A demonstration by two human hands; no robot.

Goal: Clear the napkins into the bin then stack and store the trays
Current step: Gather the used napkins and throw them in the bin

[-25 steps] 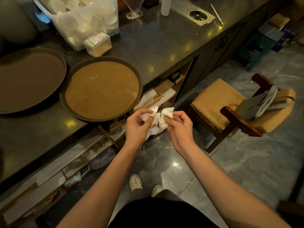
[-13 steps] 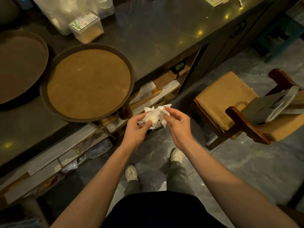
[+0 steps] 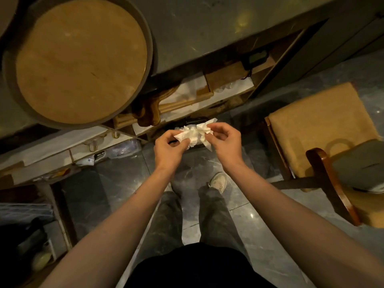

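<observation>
Crumpled white napkins (image 3: 194, 133) are bunched between both hands in front of me. My left hand (image 3: 169, 147) pinches their left side and my right hand (image 3: 223, 138) pinches the right side. The bundle hangs over the floor just below the counter's open shelves, above a dark bin opening (image 3: 193, 121) that is mostly hidden by the napkins. A round tray (image 3: 81, 59) with a brown cork-like surface and a dark rim sits on the counter at upper left, its edge overhanging the counter. A sliver of a second tray shows at the top left corner.
A dark stone counter (image 3: 207, 28) runs across the top, with open shelves (image 3: 187, 96) of boards and papers underneath. A wooden chair (image 3: 322, 125) with a tan cushion stands at right. My legs and shoes stand on the grey tiled floor (image 3: 116, 183).
My view has tilted downward and closer to the counter edge. Both hands have carried the napkins lower and forward, under the counter overhang, squeezing them into a tighter bundle.
</observation>
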